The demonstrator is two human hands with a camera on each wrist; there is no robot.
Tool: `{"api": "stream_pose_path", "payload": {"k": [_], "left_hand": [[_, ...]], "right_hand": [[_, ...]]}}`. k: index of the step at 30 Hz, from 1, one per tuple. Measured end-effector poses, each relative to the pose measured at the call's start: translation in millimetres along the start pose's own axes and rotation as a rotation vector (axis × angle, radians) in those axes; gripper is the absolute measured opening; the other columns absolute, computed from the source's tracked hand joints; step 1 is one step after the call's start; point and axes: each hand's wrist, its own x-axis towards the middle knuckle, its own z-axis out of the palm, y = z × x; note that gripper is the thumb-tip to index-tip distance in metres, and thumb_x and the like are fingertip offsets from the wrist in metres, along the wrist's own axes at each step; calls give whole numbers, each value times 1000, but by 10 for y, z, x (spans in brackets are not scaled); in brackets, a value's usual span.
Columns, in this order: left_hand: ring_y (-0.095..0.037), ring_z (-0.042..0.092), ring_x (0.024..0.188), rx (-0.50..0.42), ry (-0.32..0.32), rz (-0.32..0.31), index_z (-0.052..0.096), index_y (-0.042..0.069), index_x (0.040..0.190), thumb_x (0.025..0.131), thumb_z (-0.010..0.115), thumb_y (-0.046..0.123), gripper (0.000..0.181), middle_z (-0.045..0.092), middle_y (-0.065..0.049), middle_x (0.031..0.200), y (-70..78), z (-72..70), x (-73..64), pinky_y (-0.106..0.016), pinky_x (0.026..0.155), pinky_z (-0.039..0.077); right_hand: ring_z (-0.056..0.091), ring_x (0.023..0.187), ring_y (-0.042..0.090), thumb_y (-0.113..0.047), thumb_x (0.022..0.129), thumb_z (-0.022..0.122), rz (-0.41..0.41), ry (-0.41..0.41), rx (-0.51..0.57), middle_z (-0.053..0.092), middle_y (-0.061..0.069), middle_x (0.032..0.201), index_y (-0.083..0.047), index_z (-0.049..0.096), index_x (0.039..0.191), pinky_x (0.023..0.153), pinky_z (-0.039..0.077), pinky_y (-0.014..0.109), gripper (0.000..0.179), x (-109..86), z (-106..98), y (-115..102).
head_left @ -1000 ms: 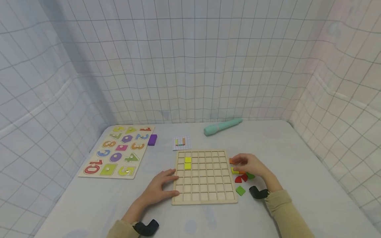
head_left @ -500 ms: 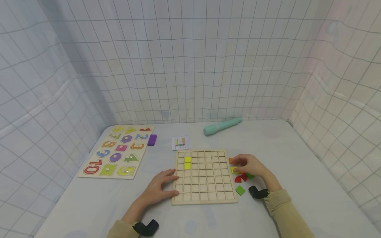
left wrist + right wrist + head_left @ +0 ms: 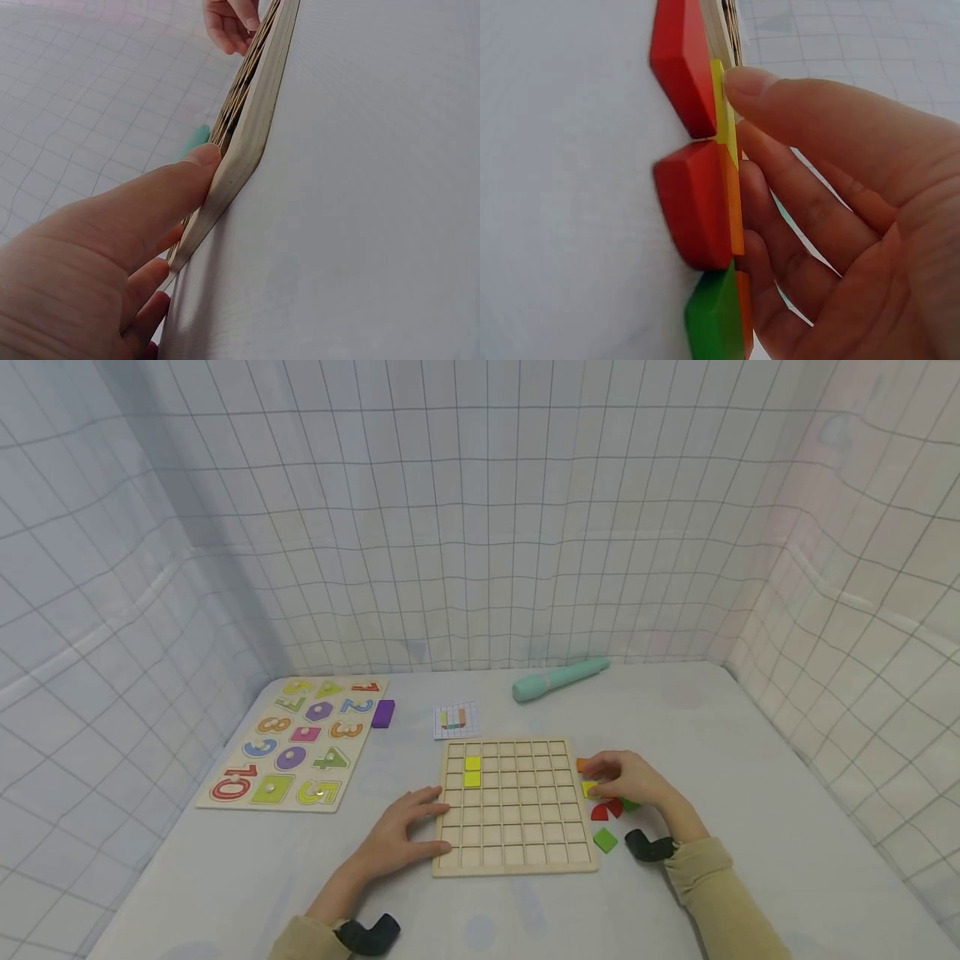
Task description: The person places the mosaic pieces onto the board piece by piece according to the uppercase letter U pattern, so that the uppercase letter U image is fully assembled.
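Note:
A light wooden grid board [image 3: 513, 869] lies flat on the table, with two yellow square tiles [image 3: 472, 772] in its cells, one directly below the other. My left hand [image 3: 401, 835] rests at the board's left edge, thumb on the frame; the left wrist view shows that thumb [image 3: 199, 161] on the rim. Right of the board, my right hand [image 3: 630, 777] is over loose pieces. Its thumb touches a loose yellow tile [image 3: 724, 112] and its other fingers are bent near orange pieces [image 3: 733, 202], partly hidden by the hand. Two red pieces [image 3: 694, 202] and a green piece [image 3: 716, 315] lie beside them.
A green square [image 3: 605, 840] lies near the board's lower right corner. Behind the board are a small pattern card [image 3: 456, 719] and a teal stick-like object [image 3: 561, 679]. A number puzzle board [image 3: 307, 752] and a purple block [image 3: 383, 713] stand to the left. Gridded cloth walls surround the table.
My right hand has shifted very slightly toward me over the loose pieces, leaving a little less of the orange in sight. The left hand and the board stay put.

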Motion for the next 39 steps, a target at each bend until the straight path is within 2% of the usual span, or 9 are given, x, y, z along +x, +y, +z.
{"api": "stream_pose_path", "payload": {"k": [15, 30, 39], "left_hand": [[-31, 32, 135, -15, 3, 7, 64, 18, 119, 74, 77, 43, 53, 44, -8, 142, -24, 8, 0, -47, 115, 16], [-32, 32, 135, -12, -2, -3, 64, 18, 120, 74, 77, 41, 53, 44, -9, 142, 16, -6, -3, -49, 114, 16], [-32, 32, 135, -12, -7, -9, 64, 18, 120, 75, 77, 41, 53, 43, -9, 143, 6, -3, -1, -49, 114, 16]], "right_hand": [[60, 96, 20, -14, 75, 78, 7, -20, -29, 67, 2, 104, -11, 67, 102, 86, 50, 37, 30, -25, 9, -44], [59, 91, 18, -17, 75, 79, -14, 0, -67, 66, -1, 99, -14, 68, 98, 81, 51, 35, 26, -19, 14, -27], [58, 89, 16, -18, 74, 79, 2, 17, -84, 66, -3, 96, -15, 68, 95, 81, 50, 34, 24, -24, 8, -48]]}}
